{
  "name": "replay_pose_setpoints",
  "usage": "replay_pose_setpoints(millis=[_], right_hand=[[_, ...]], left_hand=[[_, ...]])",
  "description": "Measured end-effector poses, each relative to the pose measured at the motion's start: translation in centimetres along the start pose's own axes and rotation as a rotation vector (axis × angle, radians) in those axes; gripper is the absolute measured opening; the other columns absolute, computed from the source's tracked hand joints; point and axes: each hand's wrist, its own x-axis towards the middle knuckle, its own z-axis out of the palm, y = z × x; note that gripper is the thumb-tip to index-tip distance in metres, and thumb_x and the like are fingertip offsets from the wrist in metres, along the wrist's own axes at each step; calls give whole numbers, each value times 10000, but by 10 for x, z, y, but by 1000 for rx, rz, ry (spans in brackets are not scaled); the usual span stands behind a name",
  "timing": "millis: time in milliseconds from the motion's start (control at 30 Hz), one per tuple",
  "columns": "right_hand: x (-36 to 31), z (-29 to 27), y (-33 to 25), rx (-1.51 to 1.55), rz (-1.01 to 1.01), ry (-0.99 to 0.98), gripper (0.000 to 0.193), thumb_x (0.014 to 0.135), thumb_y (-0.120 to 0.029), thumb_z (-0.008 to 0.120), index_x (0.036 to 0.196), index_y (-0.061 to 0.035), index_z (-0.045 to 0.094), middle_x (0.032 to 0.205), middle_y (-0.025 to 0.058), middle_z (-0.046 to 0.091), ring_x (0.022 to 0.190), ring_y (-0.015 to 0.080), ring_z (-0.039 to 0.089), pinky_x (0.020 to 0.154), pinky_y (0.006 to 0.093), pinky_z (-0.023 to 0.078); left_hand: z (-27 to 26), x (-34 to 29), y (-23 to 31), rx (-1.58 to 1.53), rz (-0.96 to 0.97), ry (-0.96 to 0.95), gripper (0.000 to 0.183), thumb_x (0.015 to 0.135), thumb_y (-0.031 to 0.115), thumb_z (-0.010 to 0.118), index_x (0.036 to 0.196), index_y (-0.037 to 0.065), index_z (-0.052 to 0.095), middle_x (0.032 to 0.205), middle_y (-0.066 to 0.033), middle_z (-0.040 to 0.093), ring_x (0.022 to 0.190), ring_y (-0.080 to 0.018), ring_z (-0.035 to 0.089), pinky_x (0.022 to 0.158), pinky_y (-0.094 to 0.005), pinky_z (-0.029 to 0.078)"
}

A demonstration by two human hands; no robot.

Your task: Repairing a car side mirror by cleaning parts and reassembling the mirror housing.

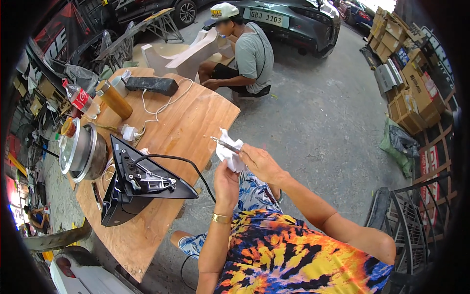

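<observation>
In front of my body, past the right edge of the wooden table, my left hand (pixel 226 180) is closed on a crumpled white cloth (pixel 228 158). My right hand (pixel 262 164) grips a slim, dark-handled tool (pixel 226 144) with a thin, pale tip. The tool lies across the cloth, its tip pointing left; its exact kind is too small to tell. Nearest to my left hand on the table is a black car side mirror (pixel 142 179), its metal bracket facing up. A black cable (pixel 193 166) runs from it toward my left wrist.
On the wooden table (pixel 191 122) stand a steel pot (pixel 93 152), a cola bottle (pixel 78 95), a tan flask (pixel 115 100), a black block (pixel 152 85) and a white charger (pixel 129 133). Beyond, a person (pixel 252 59) squats beside a large pale panel (pixel 196 51). Cardboard boxes (pixel 416 88) line the right side.
</observation>
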Motion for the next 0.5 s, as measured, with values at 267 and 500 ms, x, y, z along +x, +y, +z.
replay_pose_setpoints(millis=[267, 500], right_hand=[[-24, 18, 25, 888, 568, -291, 225, 992, -190, 436, 840, -46, 521, 671, -31, 449, 536, 57, 402, 454, 228, 309], [-40, 7, 23, 669, 611, -222, 230, 993, -177, 419, 817, -43, 484, 616, -14, 453, 490, 79, 407, 437, 252, 335]], left_hand=[[-40, 11, -17, 350, 7, -30, 240, 936, 113, 537, 1137, 1, 603, 1103, -56, 639, 1023, -115, 568, 895, -279, 433], [-23, 34, -49, 515, -52, -15, 132, 932, 155, 598, 922, 27, 627, 763, 15, 614, 631, -52, 542, 567, -204, 411]])
